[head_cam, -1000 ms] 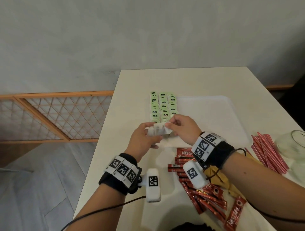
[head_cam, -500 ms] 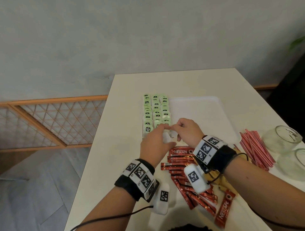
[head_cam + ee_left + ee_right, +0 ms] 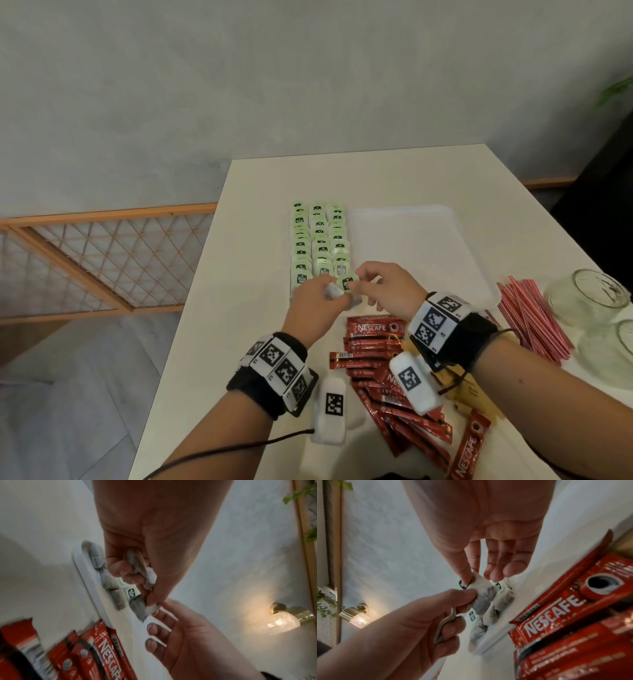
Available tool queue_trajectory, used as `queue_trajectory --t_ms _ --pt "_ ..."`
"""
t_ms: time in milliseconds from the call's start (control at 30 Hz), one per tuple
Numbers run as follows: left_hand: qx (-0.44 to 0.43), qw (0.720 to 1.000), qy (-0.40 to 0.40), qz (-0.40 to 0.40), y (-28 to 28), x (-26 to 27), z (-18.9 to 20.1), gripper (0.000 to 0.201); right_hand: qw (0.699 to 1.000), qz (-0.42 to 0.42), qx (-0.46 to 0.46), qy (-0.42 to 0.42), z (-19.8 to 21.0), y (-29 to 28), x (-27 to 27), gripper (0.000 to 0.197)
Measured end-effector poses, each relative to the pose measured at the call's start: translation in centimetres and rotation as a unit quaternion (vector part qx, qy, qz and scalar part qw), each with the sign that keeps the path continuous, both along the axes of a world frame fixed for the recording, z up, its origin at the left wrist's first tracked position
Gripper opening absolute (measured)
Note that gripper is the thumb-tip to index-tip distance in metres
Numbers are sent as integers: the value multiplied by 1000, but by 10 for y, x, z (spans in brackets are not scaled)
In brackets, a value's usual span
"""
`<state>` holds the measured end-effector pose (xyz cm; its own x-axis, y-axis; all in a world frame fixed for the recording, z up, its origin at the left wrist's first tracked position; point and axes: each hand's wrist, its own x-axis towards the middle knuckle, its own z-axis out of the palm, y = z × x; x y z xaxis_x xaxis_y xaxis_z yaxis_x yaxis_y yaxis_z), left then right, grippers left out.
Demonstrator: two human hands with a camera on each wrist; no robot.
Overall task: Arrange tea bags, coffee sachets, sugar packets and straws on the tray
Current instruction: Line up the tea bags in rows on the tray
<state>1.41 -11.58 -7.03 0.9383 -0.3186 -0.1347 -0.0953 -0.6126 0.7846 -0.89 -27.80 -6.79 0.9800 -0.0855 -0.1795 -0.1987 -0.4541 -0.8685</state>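
Observation:
Green-tagged tea bags (image 3: pixel 318 240) lie in three rows on the left part of the white tray (image 3: pixel 411 246). At the near end of the rows my left hand (image 3: pixel 327 296) grips spare tea bags (image 3: pixel 137 566) in its curled fingers. Its thumb and forefinger also hold one tea bag (image 3: pixel 483 597). My right hand (image 3: pixel 359 281) pinches that same tea bag (image 3: pixel 347 283) by its top and green tag, between thumb and index finger (image 3: pixel 467 578). Its other fingers hang loose. Red coffee sachets (image 3: pixel 376 346) lie in a heap under my wrists.
Red-striped straws (image 3: pixel 529 315) lie to the right of the tray, with two glass jars (image 3: pixel 589 294) beyond them. Brown sugar packets (image 3: pixel 469 394) sit under my right wrist. The table's left edge (image 3: pixel 191 308) is close to the tray.
Both hands came down and forward from above the tray's near edge to the near end of the tea bag rows. The right hand now pinches a single tea bag out of the left hand's bundle.

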Motion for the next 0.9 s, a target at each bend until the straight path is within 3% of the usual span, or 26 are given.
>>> queue_trajectory --t_ms 200,367,533,633,700,800,900 --pt "-140 976 154 62 29 19 1 19 996 -37 -24 80 -24 -8 15 14" --pt "-154 977 116 96 50 34 -4 22 996 -65 17 50 -28 -6 25 17" --pt "-220 956 158 111 50 36 3 19 996 -64 39 44 -29 3 35 22" --pt "-229 956 146 110 47 35 4 16 997 -80 -15 -10 -22 4 36 30" --pt "-235 958 136 95 41 34 4 15 995 -76 -4 -57 -13 8 34 32" --pt "-256 953 138 81 31 31 8 19 995 -7 74 -68 -2 17 31 23" --pt "-253 954 125 103 20 31 9 31 994 11 81 -77 -1 18 29 11"
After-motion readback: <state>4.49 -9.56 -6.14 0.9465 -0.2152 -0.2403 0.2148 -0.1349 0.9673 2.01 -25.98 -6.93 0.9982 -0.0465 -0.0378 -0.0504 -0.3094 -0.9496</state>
